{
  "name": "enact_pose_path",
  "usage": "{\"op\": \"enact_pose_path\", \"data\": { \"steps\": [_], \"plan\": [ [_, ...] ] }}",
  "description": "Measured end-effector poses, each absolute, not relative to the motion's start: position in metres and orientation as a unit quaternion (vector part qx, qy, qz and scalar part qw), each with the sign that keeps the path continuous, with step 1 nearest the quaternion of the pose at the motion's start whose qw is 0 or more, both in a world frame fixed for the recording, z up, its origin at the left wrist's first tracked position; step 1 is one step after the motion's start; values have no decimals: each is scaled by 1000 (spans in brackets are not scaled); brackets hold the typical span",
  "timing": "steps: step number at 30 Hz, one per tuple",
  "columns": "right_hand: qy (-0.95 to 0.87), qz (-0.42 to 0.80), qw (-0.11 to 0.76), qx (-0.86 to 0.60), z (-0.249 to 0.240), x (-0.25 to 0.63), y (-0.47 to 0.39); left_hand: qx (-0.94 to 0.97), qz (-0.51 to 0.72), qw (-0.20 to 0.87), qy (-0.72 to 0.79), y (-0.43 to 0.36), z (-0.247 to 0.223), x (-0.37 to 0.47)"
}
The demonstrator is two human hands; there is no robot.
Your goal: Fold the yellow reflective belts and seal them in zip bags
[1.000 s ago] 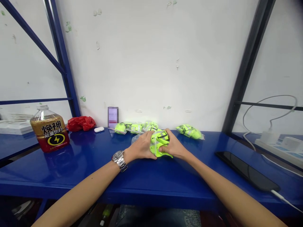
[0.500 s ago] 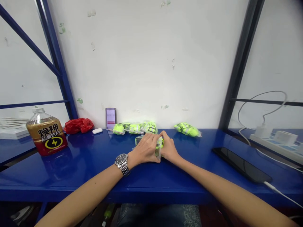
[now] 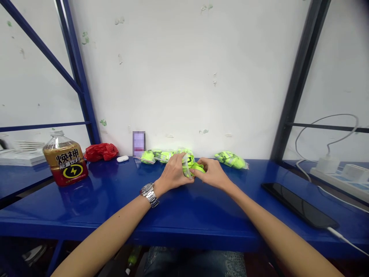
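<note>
My left hand, with a metal watch at the wrist, is wrapped round a clear plastic bag near the middle of the blue table. Bright yellow-green strap material sticks out of the bag's right side. The fingers of my right hand pinch this material beside the bag. Behind my left hand, several bagged yellow-green bundles lie in a row by the wall. Another bagged bundle lies behind my right hand.
A large drink bottle, a red plastic bag, a white case and an upright blurred phone stand or lie at the left. On the right are a black phone on a cable and a power strip.
My right hand has drawn yellow-green strap material partly out of the bag and moved slightly right. My left hand still holds the bag. The view has shifted a little to the left.
</note>
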State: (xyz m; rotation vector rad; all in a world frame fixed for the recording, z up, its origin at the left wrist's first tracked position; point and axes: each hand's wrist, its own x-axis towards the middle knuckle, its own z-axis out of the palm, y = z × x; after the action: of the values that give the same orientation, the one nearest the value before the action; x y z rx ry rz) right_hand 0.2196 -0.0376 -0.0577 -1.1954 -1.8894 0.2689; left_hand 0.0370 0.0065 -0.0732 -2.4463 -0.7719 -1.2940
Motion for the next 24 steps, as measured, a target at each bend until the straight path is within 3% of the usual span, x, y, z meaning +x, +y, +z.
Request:
{"op": "enact_pose_path", "data": {
  "steps": [5, 10, 17, 22, 24],
  "plan": [
    [-789, 318, 416, -321, -49, 230, -44, -840, -463, 119, -257, 9, -72, 30],
    [-787, 387, 373, -304, -46, 241, -41, -870, -431, 86, -224, 8, -71, 26],
    [-784, 202, 469, -353, -65, 224, -33, -876, -434, 72, -197, -2, -73, 33],
    [-787, 99, 481, -375, -68, 219, -36, -888, -415, 89, -175, -7, -74, 35],
    [-803, 105, 446, -381, -68, 219, -36, -901, -393, 107, -150, -9, -75, 38]
  ]
}}
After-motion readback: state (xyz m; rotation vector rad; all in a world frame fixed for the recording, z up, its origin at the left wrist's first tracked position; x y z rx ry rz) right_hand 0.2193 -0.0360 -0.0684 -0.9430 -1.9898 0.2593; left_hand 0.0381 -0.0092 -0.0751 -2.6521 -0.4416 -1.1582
